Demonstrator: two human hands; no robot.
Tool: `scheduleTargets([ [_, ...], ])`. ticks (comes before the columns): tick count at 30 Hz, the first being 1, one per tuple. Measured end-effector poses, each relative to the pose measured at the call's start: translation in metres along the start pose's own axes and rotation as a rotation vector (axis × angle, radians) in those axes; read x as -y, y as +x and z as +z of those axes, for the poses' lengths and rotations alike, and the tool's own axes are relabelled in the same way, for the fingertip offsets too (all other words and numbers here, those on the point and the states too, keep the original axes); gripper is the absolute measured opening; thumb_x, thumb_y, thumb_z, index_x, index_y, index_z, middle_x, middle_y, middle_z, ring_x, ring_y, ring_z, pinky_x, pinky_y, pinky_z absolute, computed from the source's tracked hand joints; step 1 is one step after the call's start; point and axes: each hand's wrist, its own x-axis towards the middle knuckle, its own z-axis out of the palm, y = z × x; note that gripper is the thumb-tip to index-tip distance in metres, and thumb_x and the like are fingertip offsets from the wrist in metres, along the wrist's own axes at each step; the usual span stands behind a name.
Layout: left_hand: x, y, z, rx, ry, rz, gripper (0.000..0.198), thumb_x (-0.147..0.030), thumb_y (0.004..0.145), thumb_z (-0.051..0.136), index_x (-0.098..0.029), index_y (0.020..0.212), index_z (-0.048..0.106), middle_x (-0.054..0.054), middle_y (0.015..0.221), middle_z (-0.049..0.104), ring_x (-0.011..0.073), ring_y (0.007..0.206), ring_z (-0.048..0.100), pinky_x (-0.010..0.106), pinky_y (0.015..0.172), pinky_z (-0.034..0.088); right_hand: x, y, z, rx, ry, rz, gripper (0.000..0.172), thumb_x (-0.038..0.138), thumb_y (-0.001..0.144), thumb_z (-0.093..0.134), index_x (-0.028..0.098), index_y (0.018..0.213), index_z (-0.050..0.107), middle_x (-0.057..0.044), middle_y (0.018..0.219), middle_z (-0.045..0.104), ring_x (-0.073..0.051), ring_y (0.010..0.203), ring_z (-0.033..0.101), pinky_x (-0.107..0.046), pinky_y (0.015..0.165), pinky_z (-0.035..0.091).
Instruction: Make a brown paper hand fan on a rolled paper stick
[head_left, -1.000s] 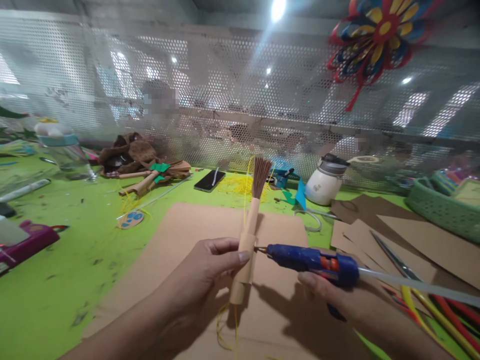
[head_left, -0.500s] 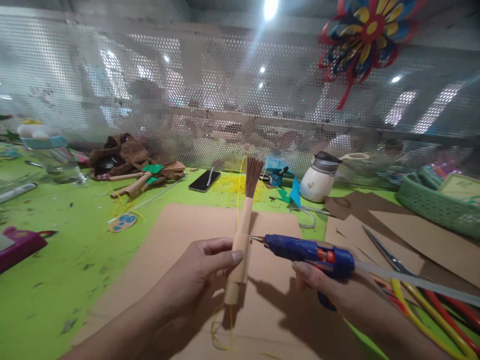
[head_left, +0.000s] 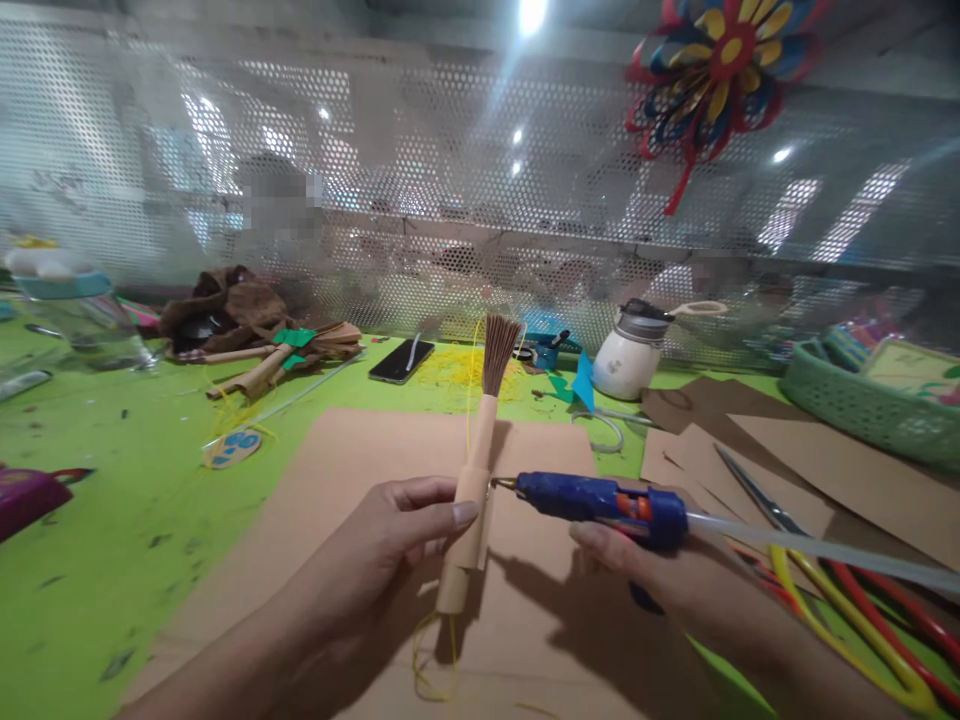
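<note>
Between the thumb and fingers of my left hand (head_left: 409, 525) is a small paper broom (head_left: 471, 510), held tilted, its fringed brown bristles at the top. A wider strip of tan paper wraps round its rolled handle, with a loose edge on the right side. Yellow string hangs from the lower end and runs up beside the handle. My right hand (head_left: 637, 570) grips a blue glue gun (head_left: 600, 505), a clear glue stick (head_left: 817, 553) jutting from its back. The metal nozzle points left, at the strip's edge; whether it touches is hard to tell.
A large brown sheet (head_left: 360, 450) lies under my hands on the green table (head_left: 172, 540). Scissors (head_left: 757, 490) and paper pieces lie right, by a green basket (head_left: 862, 410). Farther back are a phone (head_left: 401, 362), a white jar (head_left: 630, 355) and a green-taped paper bundle (head_left: 281, 365).
The whole view has shifted a little, so things sit slightly farther left. The glue gun's nozzle stays at the strip's right edge, a touch lower along it. Both hands keep their hold.
</note>
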Motion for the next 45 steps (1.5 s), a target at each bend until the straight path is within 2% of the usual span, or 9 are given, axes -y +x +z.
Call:
scheduleTargets([
  [6, -0.001, -0.001, 0.000, 0.028, 0.011, -0.020, 0.036, -0.016, 0.067, 0.074, -0.009, 0.101, 0.070, 0.013, 0.079, 0.072, 0.0245, 0.070, 0.067, 0.035, 0.067, 0.052, -0.002, 0.002, 0.002, 0.000, -0.017, -0.029, 0.027, 0.047, 0.072, 0.062, 0.021, 0.072, 0.069, -0.003, 0.068, 0.067, -0.021, 0.065, 0.063, -0.028, 0.055, 0.049],
  [13, -0.003, -0.002, 0.000, 0.036, -0.081, -0.022, 0.029, -0.014, 0.067, 0.073, -0.009, 0.096, 0.071, 0.013, 0.076, 0.071, 0.0188, 0.061, 0.065, 0.030, 0.065, 0.052, -0.005, 0.004, -0.006, 0.046, -0.025, -0.022, 0.028, 0.048, 0.071, 0.063, 0.021, 0.066, 0.067, -0.003, 0.060, 0.065, -0.019, 0.057, 0.062, -0.026, 0.048, 0.048],
  [18, -0.005, -0.003, 0.001, 0.046, -0.090, -0.015, 0.023, -0.012, 0.069, 0.072, -0.007, 0.092, 0.071, 0.012, 0.071, 0.070, 0.0176, 0.060, 0.064, 0.030, 0.065, 0.051, -0.006, 0.006, -0.010, 0.086, -0.047, -0.088, 0.025, 0.045, 0.070, 0.063, 0.020, 0.067, 0.065, -0.002, 0.060, 0.063, -0.019, 0.054, 0.060, -0.026, 0.046, 0.046],
  [23, -0.005, -0.005, 0.003, 0.041, -0.109, -0.027, 0.026, -0.012, 0.069, 0.070, -0.007, 0.095, 0.070, 0.011, 0.071, 0.070, 0.0198, 0.063, 0.065, 0.031, 0.066, 0.051, -0.006, 0.004, -0.009, 0.032, -0.127, -0.089, 0.027, 0.048, 0.070, 0.062, 0.021, 0.066, 0.063, -0.002, 0.060, 0.062, -0.019, 0.057, 0.059, -0.026, 0.050, 0.046],
  [28, -0.004, -0.004, 0.001, 0.031, -0.084, -0.028, 0.029, -0.014, 0.069, 0.071, -0.007, 0.098, 0.070, 0.013, 0.072, 0.071, 0.0198, 0.061, 0.065, 0.031, 0.064, 0.051, -0.004, 0.001, -0.009, 0.028, -0.151, -0.079, 0.032, 0.053, 0.066, 0.065, 0.022, 0.061, 0.063, 0.000, 0.055, 0.058, -0.016, 0.051, 0.053, -0.024, 0.044, 0.041],
  [33, -0.004, -0.004, 0.001, 0.035, -0.078, -0.027, 0.028, -0.011, 0.067, 0.071, -0.008, 0.095, 0.071, 0.011, 0.069, 0.071, 0.0200, 0.060, 0.065, 0.032, 0.064, 0.052, -0.005, 0.004, -0.008, 0.035, -0.134, -0.092, 0.025, 0.046, 0.070, 0.063, 0.021, 0.070, 0.066, -0.001, 0.062, 0.062, -0.018, 0.058, 0.059, -0.025, 0.050, 0.046],
  [37, -0.003, -0.005, 0.003, 0.047, -0.085, -0.035, 0.026, -0.010, 0.069, 0.069, -0.007, 0.095, 0.071, 0.011, 0.066, 0.070, 0.0213, 0.062, 0.066, 0.034, 0.067, 0.052, -0.007, 0.006, -0.009, 0.099, -0.144, -0.104, 0.028, 0.048, 0.072, 0.062, 0.020, 0.065, 0.062, -0.002, 0.063, 0.062, -0.019, 0.059, 0.059, -0.026, 0.050, 0.046],
  [41, -0.004, -0.005, 0.002, 0.044, -0.074, -0.047, 0.026, -0.010, 0.070, 0.069, -0.007, 0.095, 0.071, 0.013, 0.074, 0.071, 0.0198, 0.063, 0.066, 0.032, 0.066, 0.052, -0.006, 0.005, -0.009, 0.117, -0.112, -0.081, 0.030, 0.050, 0.071, 0.061, 0.021, 0.063, 0.061, -0.002, 0.061, 0.061, -0.019, 0.059, 0.058, -0.027, 0.052, 0.046],
  [45, -0.004, -0.004, 0.000, 0.077, -0.087, -0.035, 0.019, -0.012, 0.071, 0.069, -0.008, 0.089, 0.071, 0.008, 0.061, 0.066, 0.0187, 0.059, 0.065, 0.031, 0.064, 0.052, -0.006, 0.002, -0.008, 0.088, -0.112, -0.039, 0.029, 0.051, 0.065, 0.066, 0.022, 0.061, 0.062, -0.001, 0.058, 0.061, -0.019, 0.055, 0.057, -0.028, 0.050, 0.045],
])
